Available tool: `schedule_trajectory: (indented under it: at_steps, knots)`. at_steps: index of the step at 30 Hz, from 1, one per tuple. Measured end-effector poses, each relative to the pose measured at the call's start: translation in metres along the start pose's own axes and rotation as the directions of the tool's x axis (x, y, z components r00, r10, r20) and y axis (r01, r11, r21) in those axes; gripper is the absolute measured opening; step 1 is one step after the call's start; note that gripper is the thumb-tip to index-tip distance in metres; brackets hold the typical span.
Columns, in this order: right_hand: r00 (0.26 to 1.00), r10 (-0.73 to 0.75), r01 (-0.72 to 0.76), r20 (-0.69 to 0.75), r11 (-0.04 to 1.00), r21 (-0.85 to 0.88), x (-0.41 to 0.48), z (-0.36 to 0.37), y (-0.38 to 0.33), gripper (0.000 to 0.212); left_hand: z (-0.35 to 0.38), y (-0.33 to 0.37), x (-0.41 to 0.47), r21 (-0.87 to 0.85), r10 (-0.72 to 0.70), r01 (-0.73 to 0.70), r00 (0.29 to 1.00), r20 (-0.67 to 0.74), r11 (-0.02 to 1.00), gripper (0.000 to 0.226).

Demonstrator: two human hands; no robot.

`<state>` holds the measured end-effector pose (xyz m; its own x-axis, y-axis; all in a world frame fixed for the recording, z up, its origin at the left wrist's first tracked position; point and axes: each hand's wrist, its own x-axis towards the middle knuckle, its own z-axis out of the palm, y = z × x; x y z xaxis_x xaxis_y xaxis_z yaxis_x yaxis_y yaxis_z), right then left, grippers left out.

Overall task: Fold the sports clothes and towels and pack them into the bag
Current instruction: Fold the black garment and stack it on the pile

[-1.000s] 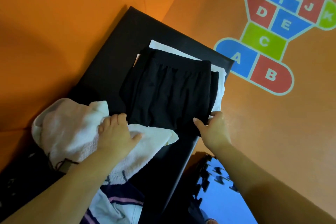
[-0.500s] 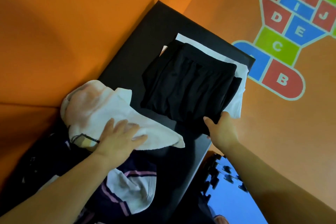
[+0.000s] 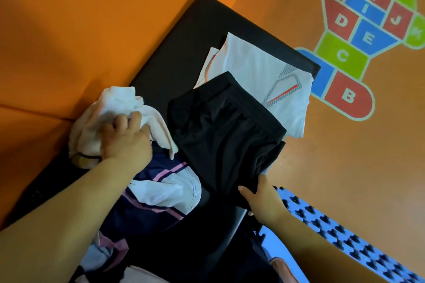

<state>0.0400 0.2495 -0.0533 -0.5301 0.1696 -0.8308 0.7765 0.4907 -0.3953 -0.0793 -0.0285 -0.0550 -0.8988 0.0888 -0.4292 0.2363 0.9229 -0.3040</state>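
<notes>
Folded black shorts (image 3: 225, 131) lie on the black table (image 3: 184, 37), partly over a folded white shirt (image 3: 257, 69) with a red and grey mark. My right hand (image 3: 264, 200) grips the near corner of the black shorts. My left hand (image 3: 125, 140) lies on a crumpled white towel (image 3: 110, 110) at the table's left side, fingers curled into it. Below the towel is a navy, white and pink garment (image 3: 161, 190). No bag is clearly visible.
The table stands against an orange wall (image 3: 92, 18) at left. The orange floor (image 3: 368, 156) at right has a coloured hopscotch figure (image 3: 358, 37). A blue perforated mat (image 3: 345, 243) lies at the lower right beside the table.
My right hand has pulled the black shorts toward me, uncovering more of the white shirt. My left hand has bunched the white towel toward the left, uncovering the navy garment.
</notes>
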Motion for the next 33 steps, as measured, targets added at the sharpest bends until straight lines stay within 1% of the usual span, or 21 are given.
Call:
schedule_trajectory:
  at_steps: [1,3,6,7,8,9,11,12,14,16,17,18,19,21,23,26,28,29,30,32,33]
  knots:
    - [1.000,0.017,-0.017,-0.010,1.000,-0.011,-0.002,-0.001,0.006,0.044,-0.001,0.004,0.000,-0.003,0.042,-0.042,0.999,-0.025,0.999,0.040]
    - [0.999,0.034,-0.035,-0.034,0.999,-0.039,-0.004,-0.004,0.015,0.046,-0.002,0.011,-0.003,-0.028,0.187,-0.192,0.975,-0.120,0.981,0.040]
    - [0.998,0.040,-0.043,-0.044,0.997,-0.066,-0.002,-0.008,0.026,0.048,-0.002,0.028,-0.005,-0.141,0.391,-0.445,0.872,-0.295,0.884,0.056]
    - [0.998,0.037,-0.040,-0.047,0.997,-0.068,-0.001,-0.009,0.029,0.051,-0.004,0.035,-0.006,-0.148,0.446,-0.506,0.839,-0.311,0.850,0.058]
    - [0.998,0.031,-0.034,-0.059,0.997,-0.065,0.001,-0.010,0.031,0.054,-0.007,0.043,-0.007,-0.148,0.492,-0.552,0.815,-0.306,0.821,0.055]
    - [0.996,0.011,-0.015,-0.092,0.999,-0.051,0.003,-0.011,0.032,0.059,-0.010,0.050,-0.007,-0.156,0.525,-0.576,0.805,-0.275,0.802,0.050]
    - [0.976,-0.065,0.053,-0.206,0.997,-0.062,0.006,-0.014,0.031,0.071,-0.013,0.060,-0.006,-0.186,0.555,-0.575,0.818,-0.152,0.796,0.053]
    - [0.960,-0.117,0.092,-0.253,0.990,-0.111,0.007,-0.016,0.028,0.077,-0.012,0.061,-0.003,-0.192,0.553,-0.559,0.828,-0.088,0.806,0.053]
    - [0.923,-0.253,0.169,-0.288,0.943,-0.287,0.010,-0.019,0.020,0.084,-0.005,0.060,0.003,-0.154,0.546,-0.537,0.837,0.023,0.829,0.052]
    - [0.876,-0.403,0.224,-0.266,0.827,-0.515,0.014,-0.017,0.012,0.084,-0.003,0.057,0.002,-0.108,0.546,-0.538,0.836,0.058,0.836,0.052]
    - [0.861,-0.455,0.236,-0.226,0.752,-0.615,0.016,-0.016,0.010,0.081,-0.003,0.054,0.000,-0.097,0.547,-0.540,0.835,0.058,0.836,0.052]
    - [0.873,-0.459,0.233,-0.165,0.689,-0.686,0.018,-0.014,0.008,0.077,-0.001,0.052,-0.001,-0.093,0.543,-0.537,0.837,0.064,0.839,0.052]
    - [0.904,-0.415,0.222,-0.103,0.660,-0.718,0.018,-0.012,0.007,0.073,0.000,0.050,-0.003,-0.093,0.541,-0.534,0.838,0.075,0.840,0.053]
    - [0.956,-0.293,0.187,-0.024,0.669,-0.719,0.018,-0.010,0.004,0.068,0.001,0.048,-0.006,-0.079,0.537,-0.531,0.839,0.092,0.844,0.053]
    - [0.962,-0.273,0.198,0.013,0.661,-0.723,0.014,-0.007,0.002,0.067,0.002,0.045,-0.010,-0.076,0.526,-0.521,0.843,0.109,0.850,0.054]
    - [0.964,-0.255,0.225,0.080,0.611,-0.759,0.006,-0.002,0.002,0.069,-0.001,0.039,-0.017,-0.060,0.532,-0.530,0.831,0.164,0.846,0.053]
    - [0.964,-0.250,0.228,0.094,0.590,-0.774,0.002,-0.001,0.001,0.069,-0.003,0.037,-0.022,-0.057,0.531,-0.531,0.824,0.199,0.845,0.052]
    - [0.964,-0.253,0.224,0.086,0.589,-0.777,0.001,-0.002,0.000,0.068,-0.002,0.036,-0.025,-0.074,0.527,-0.524,0.825,0.203,0.848,0.051]
    - [0.963,-0.260,0.217,0.071,0.591,-0.777,0.000,-0.004,-0.001,0.067,0.000,0.034,-0.028,-0.119,0.528,-0.515,0.832,0.171,0.849,0.050]
    - [0.955,-0.294,0.203,0.026,0.590,-0.782,-0.004,-0.006,-0.005,0.062,0.005,0.029,-0.037,-0.215,0.539,-0.531,0.842,-0.022,0.820,0.046]
    - [0.945,-0.327,0.204,0.002,0.583,-0.786,-0.007,-0.007,-0.007,0.059,0.008,0.025,-0.043,-0.255,0.515,-0.528,0.848,-0.120,0.810,0.042]
